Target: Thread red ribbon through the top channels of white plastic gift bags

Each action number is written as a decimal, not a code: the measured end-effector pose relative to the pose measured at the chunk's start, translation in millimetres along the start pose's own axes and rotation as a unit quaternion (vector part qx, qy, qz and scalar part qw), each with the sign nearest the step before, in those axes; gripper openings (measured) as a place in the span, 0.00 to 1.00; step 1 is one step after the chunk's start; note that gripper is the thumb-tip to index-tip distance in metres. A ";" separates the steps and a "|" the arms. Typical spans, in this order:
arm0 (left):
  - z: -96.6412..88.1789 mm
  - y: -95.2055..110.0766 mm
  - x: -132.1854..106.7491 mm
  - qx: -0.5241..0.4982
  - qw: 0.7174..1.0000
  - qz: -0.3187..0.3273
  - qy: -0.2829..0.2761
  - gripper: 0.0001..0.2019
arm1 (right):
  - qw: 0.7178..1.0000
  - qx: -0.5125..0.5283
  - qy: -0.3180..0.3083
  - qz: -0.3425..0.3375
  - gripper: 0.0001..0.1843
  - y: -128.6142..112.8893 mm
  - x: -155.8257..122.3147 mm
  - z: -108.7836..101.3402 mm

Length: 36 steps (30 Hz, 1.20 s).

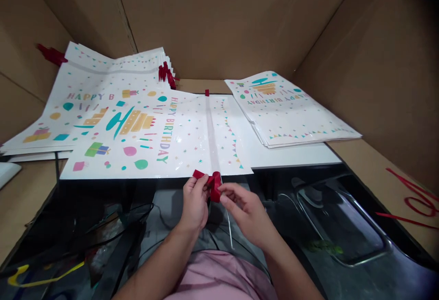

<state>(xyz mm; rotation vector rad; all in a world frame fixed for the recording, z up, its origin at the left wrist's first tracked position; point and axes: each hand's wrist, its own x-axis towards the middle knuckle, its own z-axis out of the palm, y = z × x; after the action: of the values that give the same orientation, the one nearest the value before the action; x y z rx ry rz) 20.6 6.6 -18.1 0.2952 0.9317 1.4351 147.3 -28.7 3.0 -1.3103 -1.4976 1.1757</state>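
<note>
A birthday-print sheet [187,151] lies turned sideways in front of me, with a grey strip [211,131] running across it to the near edge. At that edge my left hand [196,199] pinches a red ribbon [216,186], which is folded into a loop. My right hand [245,208] is closed at the loop's right side, its fingertips on the ribbon. A thin white cord or rod [229,227] passes by the right fingertips and hangs down towards my lap. Part of the ribbon is hidden behind the fingers. A small red ribbon end [206,93] shows at the strip's far end.
Printed sheets with red ribbon bunches [166,75] are stacked at the left. Another stack of printed sheets [291,112] lies at the right on a white board [295,156]. Cardboard walls [233,25] enclose the table. Loose red ribbon [416,199] lies far right, above a metal-framed stool [350,227].
</note>
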 end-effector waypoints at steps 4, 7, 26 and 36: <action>-1.0 -0.3 5.4 0.006 1.000 0.005 0.010 0.16 | 0.998 -0.041 -0.046 -0.028 0.17 -6.0 -27.5 -9.4; -2.5 -0.7 8.2 0.015 1.000 0.010 0.020 0.16 | 0.991 -0.089 -0.087 -0.048 0.30 -12.7 -45.2 -15.4; -3.8 6.7 2.1 0.028 0.999 0.000 0.018 0.22 | 0.868 -0.455 0.013 -0.200 0.22 -5.5 51.9 -20.4; -11.5 9.7 -20.9 0.084 0.993 -0.030 0.083 0.26 | 0.886 -0.412 -0.019 -0.211 0.23 -19.7 28.1 -14.5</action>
<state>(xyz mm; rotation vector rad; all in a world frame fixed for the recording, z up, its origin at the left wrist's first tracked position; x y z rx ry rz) 8.5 -15.0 -11.1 0.2726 1.1895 1.3430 152.7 0.5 25.5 -1.3530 -2.2947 0.2569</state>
